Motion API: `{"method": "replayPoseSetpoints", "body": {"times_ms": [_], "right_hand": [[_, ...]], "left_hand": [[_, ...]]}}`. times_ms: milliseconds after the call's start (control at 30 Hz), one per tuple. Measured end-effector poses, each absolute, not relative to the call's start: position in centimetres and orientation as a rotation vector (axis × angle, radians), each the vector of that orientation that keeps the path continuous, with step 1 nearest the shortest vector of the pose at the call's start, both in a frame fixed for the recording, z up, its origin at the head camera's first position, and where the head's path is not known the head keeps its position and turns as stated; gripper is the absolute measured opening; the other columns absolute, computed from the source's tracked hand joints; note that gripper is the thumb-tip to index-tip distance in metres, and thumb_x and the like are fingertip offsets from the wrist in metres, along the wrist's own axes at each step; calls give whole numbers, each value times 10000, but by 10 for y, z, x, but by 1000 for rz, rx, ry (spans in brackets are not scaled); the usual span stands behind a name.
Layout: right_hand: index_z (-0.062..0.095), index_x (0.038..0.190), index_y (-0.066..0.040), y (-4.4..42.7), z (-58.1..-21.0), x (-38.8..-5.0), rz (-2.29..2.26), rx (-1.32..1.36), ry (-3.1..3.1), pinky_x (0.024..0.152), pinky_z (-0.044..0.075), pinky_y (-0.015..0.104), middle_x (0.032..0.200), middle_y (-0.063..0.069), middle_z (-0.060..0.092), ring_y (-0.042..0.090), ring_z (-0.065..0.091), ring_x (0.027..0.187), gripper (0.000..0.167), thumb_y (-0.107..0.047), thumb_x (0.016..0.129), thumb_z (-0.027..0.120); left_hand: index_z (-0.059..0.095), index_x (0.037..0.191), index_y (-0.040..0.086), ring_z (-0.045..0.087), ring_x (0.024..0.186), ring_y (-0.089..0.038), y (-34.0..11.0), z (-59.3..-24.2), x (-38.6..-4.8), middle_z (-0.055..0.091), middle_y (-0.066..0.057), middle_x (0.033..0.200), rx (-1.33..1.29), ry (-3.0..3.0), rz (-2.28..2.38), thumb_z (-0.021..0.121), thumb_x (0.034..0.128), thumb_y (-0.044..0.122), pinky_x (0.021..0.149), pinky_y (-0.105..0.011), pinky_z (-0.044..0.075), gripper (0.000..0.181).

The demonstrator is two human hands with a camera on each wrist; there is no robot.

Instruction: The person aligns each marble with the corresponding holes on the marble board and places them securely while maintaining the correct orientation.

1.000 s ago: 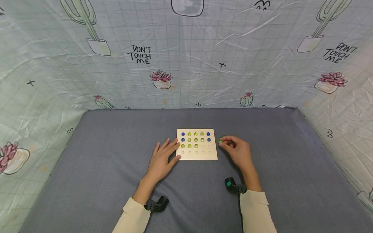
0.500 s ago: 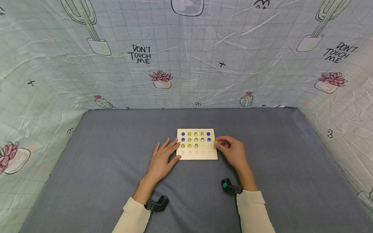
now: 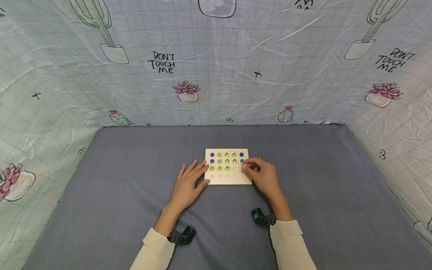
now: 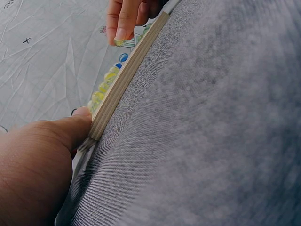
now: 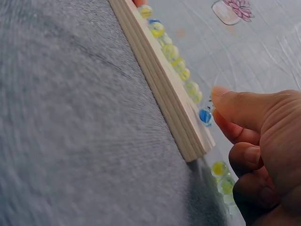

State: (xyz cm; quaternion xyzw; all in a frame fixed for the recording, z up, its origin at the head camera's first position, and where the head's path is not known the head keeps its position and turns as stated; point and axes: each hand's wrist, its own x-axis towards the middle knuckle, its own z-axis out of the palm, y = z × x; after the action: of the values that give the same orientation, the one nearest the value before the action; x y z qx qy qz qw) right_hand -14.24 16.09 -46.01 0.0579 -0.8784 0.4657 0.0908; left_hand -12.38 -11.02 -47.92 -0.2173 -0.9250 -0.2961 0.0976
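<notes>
A pale wooden board (image 3: pixel 233 181) with rows of round hollows lies on the grey cloth. Green-yellow glass marbles (image 3: pixel 227 161) fill much of its upper rows, with blue marbles (image 3: pixel 212 154) at the row ends. Spread fingers of my left hand (image 3: pixel 186 189) rest on the board's left edge; its thumb touches the near corner in the left wrist view. Over the right end of the third row, my right hand (image 3: pixel 264 178) pinches a green-yellow marble (image 4: pixel 120 42) between thumb and index finger. The right wrist view hides that marble behind the fingers.
Several loose green-yellow marbles (image 5: pixel 219 168) lie on the cloth just right of the board, partly hidden by my right hand. A grey cloth-covered table (image 3: pixel 118 168) surrounds the board. Behind it hangs a cactus-print curtain (image 3: pixel 216 56).
My right hand has moved left from the loose marbles beside the board, carrying one green-yellow marble over the board's right side. My left hand has stayed in place.
</notes>
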Motion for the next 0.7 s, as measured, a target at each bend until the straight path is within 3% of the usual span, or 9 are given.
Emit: {"method": "replayPoseSetpoints", "body": {"times_ms": [700], "right_hand": [[728, 937, -88, 146, -464, -142, 1365, 256, -2614, 513, 359, 239, 742, -26, 610, 129, 440, 566, 136, -105, 812, 778]], "left_hand": [[518, 1400, 142, 306, 1388, -274, -111, -480, -124, 438, -12, 1460, -639, -2748, -878, 619, 935, 353, 1146, -528, 111, 520]]}}
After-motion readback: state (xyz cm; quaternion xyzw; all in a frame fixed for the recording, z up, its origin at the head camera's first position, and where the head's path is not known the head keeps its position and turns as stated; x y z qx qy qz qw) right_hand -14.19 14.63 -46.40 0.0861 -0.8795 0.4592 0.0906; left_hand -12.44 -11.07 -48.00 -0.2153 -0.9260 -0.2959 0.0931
